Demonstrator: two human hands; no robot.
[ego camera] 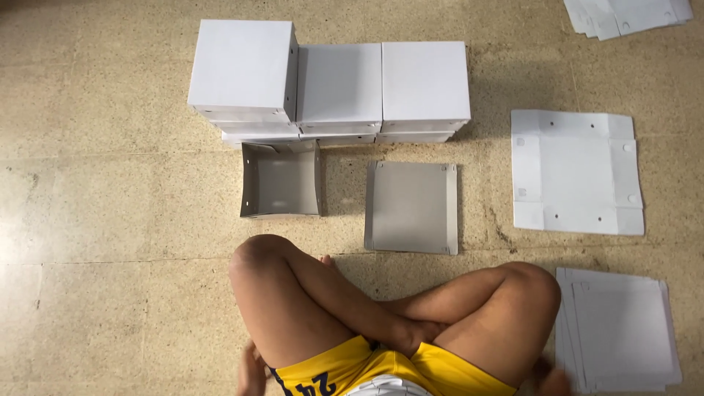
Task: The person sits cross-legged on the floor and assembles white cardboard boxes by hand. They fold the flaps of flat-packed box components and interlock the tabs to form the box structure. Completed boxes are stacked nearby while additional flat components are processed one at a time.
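Now, seated pose: the person sits cross-legged on the stone floor (103, 220), both hands low at the near edge of the view.
Left hand (251, 370): beside the left thigh, fingers loosely spread, holding nothing that shows.
Right hand (551, 380): mostly cut off by the frame, just beside or touching the near stack of flat blanks (623, 330); whether the grip is wide or closed on a sheet I cannot tell.
Work piece: a grey half-folded tray (412, 207) lies straight ahead of the knees, side flaps raised.
Beside it: an open folded box (280, 180), touching the stacked white boxes (330, 84) along the far side.
Spare blanks: one flat cut sheet (576, 172) to the right, more sheets (631, 15) at the far right corner.
Doing it well (a judgement): lift only the top sheet, by its edge, so the pile stays square.
Open room: bare floor lies to the left and between tray and flat sheet; the knees crowd the near side.
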